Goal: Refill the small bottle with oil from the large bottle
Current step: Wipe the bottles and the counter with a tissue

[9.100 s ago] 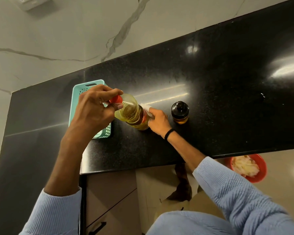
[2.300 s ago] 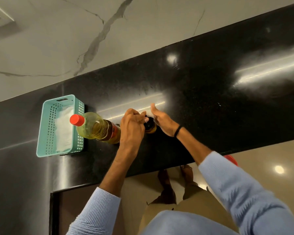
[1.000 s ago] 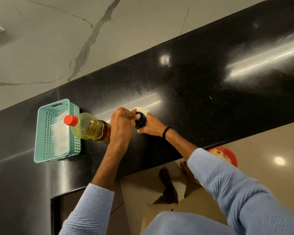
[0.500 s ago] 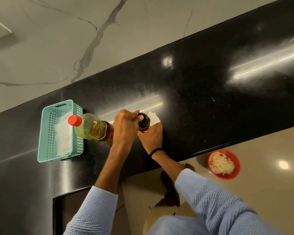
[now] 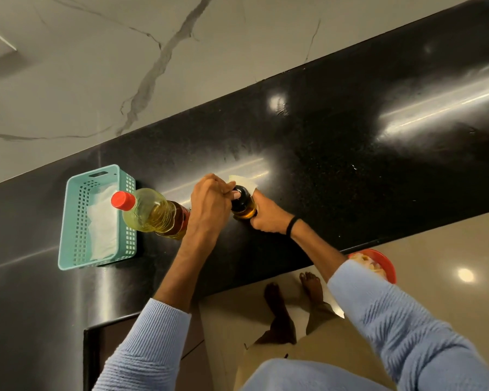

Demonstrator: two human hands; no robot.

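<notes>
Head view. Red bowl [image 5: 378, 263] on floor [image 5: 449, 306], below table front edge, right side. On table [image 5: 350, 179], near front edge: small bottle [image 5: 242, 206] upright, dark cap on, oil visible at base. Right grip [image 5: 268, 218] wrapped round its body; left grip [image 5: 209, 204] pinching its cap. White tissue [image 5: 244, 182] just behind. Large bottle [image 5: 156, 213], red cap on, upright just left of left grip. Teal basket [image 5: 76, 215] beside it, farther left. Marble wall [image 5: 237, 52] beyond back edge.

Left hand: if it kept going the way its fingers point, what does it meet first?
The left hand grips the cap of the small bottle, so that bottle is first. Just past it are the white tissue and the right hand; depth there is unclear.
</notes>
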